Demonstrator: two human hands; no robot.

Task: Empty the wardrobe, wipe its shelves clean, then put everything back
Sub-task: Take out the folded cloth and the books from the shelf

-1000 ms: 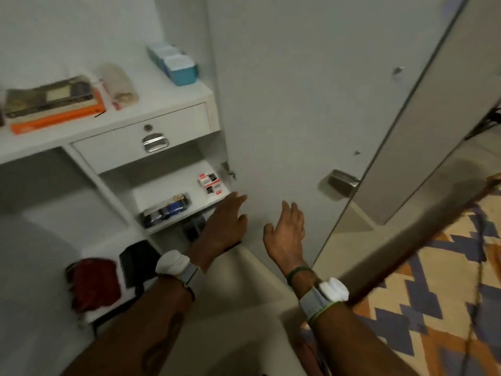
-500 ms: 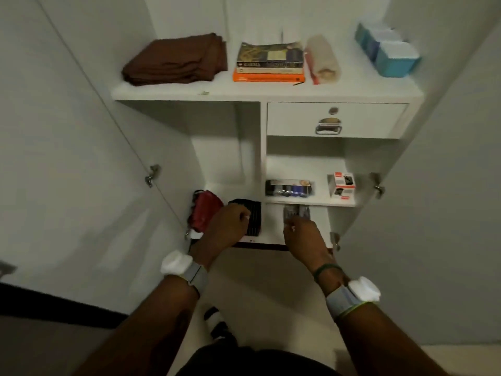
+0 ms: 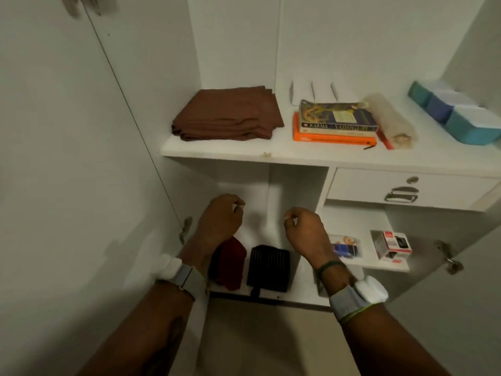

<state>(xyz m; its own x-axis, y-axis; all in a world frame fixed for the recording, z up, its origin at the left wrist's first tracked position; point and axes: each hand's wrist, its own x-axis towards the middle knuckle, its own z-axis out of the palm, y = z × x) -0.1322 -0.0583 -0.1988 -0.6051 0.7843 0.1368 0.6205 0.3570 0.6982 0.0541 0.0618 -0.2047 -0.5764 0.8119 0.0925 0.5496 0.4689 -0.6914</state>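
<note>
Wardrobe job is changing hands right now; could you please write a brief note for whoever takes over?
Left hand and right hand: both curled, holding nothing, raised before the lower left compartment.
Top shelf: folded brown cloth, stacked books, wrapped roll, blue boxes.
Bottom: red cloth item, black ribbed item.
Small right shelf: red-and-white box, blue packet.
Done: wardrobe doors open.
Left: empty everything, wipe shelves, restock.

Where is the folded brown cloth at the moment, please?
In the head view, the folded brown cloth lies on the left of the upper shelf, just left of the stacked books.
</note>
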